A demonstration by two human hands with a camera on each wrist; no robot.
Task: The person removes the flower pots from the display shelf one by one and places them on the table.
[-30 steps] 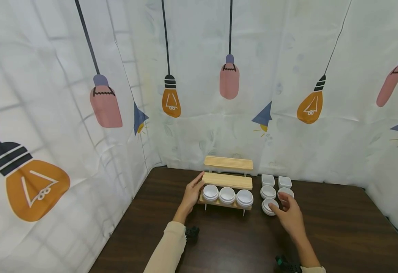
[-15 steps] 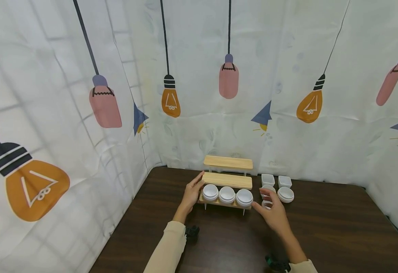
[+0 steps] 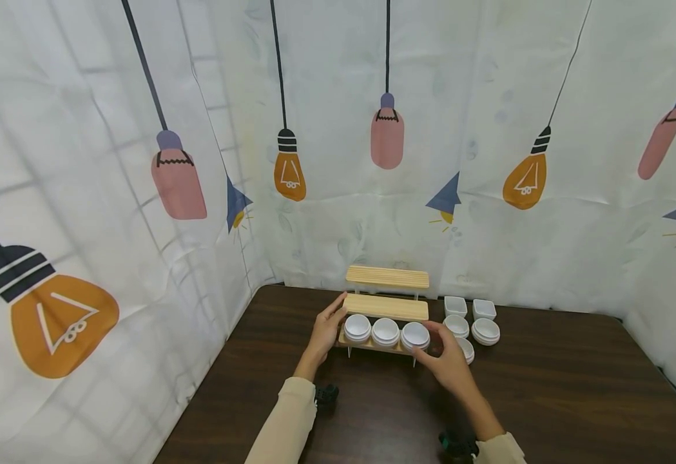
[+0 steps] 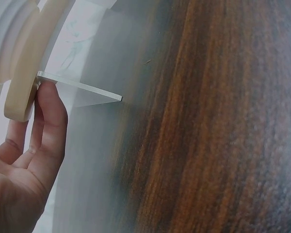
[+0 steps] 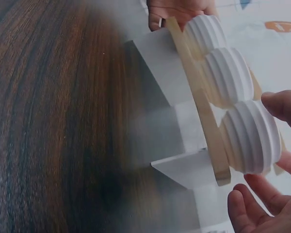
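Observation:
A three-tier wooden display rack [image 3: 386, 307] stands at the back of the table. Three small round white ribbed bowls sit in a row on its lowest shelf: left [image 3: 357, 327], middle [image 3: 386, 331] and right [image 3: 415, 335]. My left hand [image 3: 322, 332] holds the shelf's left end; in the left wrist view its fingers [image 4: 52, 116] lie against the board beside a clear leg [image 4: 82, 87]. My right hand [image 3: 450, 361] spans the right bowl [image 5: 250, 138], thumb on the near side and fingers behind it.
Right of the rack stand more round white bowls [image 3: 485, 331] and two square white bowls [image 3: 455, 305] behind them. The brown wooden table [image 3: 569, 386] meets a white curtain [image 3: 326, 232] printed with lamps at the back and sides.
My right hand has moved left from the loose round bowls to the right bowl on the rack. The left hand has stayed at the rack's left end.

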